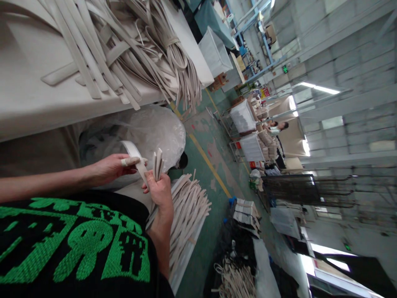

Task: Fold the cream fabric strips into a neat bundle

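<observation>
My left hand (pixel 116 169), with a pale covering on one finger, pinches a light strap (pixel 133 150) whose free end curls upward. The lower part of this strap runs down to my right hand (pixel 159 188). Closed fingers of my right hand hold a small bunch of beige straps (pixel 157 162) upright. Both hands are close together in front of my black shirt with green lettering (pixel 89 244). Just beyond them bulges a clear plastic bag (pixel 155 128), its contents blurred.
Many beige straps (pixel 124 54) lie on a pale-covered table (pixel 27 99), some hanging over its edge. Beside my right arm is a pile of strips (pixel 189 207). Another strip heap (pixel 235 279) lies lower down. Green floor (pixel 198 161) with yellow lines, white bins (pixel 243 116) and a distant person (pixel 274 129) show beyond.
</observation>
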Motion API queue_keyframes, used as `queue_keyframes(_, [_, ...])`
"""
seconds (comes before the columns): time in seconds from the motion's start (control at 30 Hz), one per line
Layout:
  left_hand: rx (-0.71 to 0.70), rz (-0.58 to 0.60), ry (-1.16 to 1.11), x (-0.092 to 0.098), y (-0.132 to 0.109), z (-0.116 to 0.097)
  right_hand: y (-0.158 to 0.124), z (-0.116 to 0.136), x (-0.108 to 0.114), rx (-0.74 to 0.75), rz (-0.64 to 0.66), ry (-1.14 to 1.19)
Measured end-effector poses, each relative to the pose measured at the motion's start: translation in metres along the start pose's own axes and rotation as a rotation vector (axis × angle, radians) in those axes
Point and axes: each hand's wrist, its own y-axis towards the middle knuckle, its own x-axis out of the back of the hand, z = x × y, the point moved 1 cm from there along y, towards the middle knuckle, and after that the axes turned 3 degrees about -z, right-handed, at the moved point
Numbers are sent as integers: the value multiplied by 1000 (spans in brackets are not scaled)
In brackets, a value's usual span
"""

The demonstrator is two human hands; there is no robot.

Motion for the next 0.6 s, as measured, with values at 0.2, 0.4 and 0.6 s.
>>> queue_keyframes(0.2, [-43,-21,61,-1,1,-6,2,2,-2,-11,15,-17])
queue_keyframes(0.4, [-16,-37,38,5,1,-3,1,1,-2,-24,21,-32])
queue_keyframes(0.6, [-74,21,178,1,-4,-1,7,4,-8,-23,25,-21])
